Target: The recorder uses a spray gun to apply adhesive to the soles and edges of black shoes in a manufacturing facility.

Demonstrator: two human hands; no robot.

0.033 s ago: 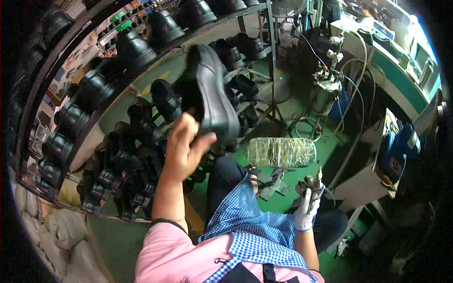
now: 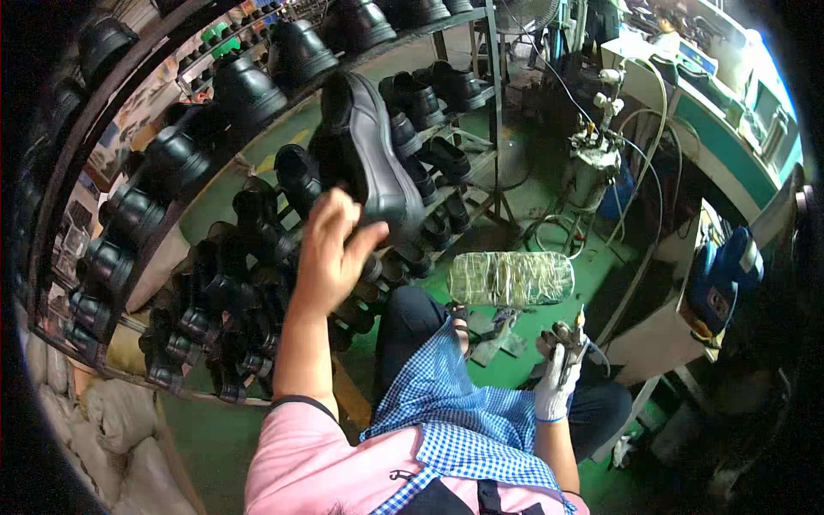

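My bare left hand (image 2: 330, 249) is raised in front of the rack and grips a black leather shoe (image 2: 386, 184) at its near end. The shoe hangs tilted, its sole side facing partly toward me; some of my fingers are hidden behind it. Lower right, my right hand (image 2: 560, 382) wears a white glove and is wrapped around a small metal spray gun (image 2: 565, 339), whose pale tip points up. Between the hands, ahead of my knees, a clear cylinder (image 2: 511, 279) wrapped with strands of yellowish material sits on a low metal stand (image 2: 502, 335).
A metal rack (image 2: 496, 129) full of black shoes fills the left side. Behind the cylinder stands a metal tank (image 2: 594, 167) with valves and hoses. A white table (image 2: 661, 339) holding blue cloth is at right. Pale sacks (image 2: 129, 421) lie lower left. A person (image 2: 665, 30) appears far back.
My left hand and the shoe have shifted slightly left and upward, and the shoe has turned a little. My right hand with the spray gun has stayed in place.
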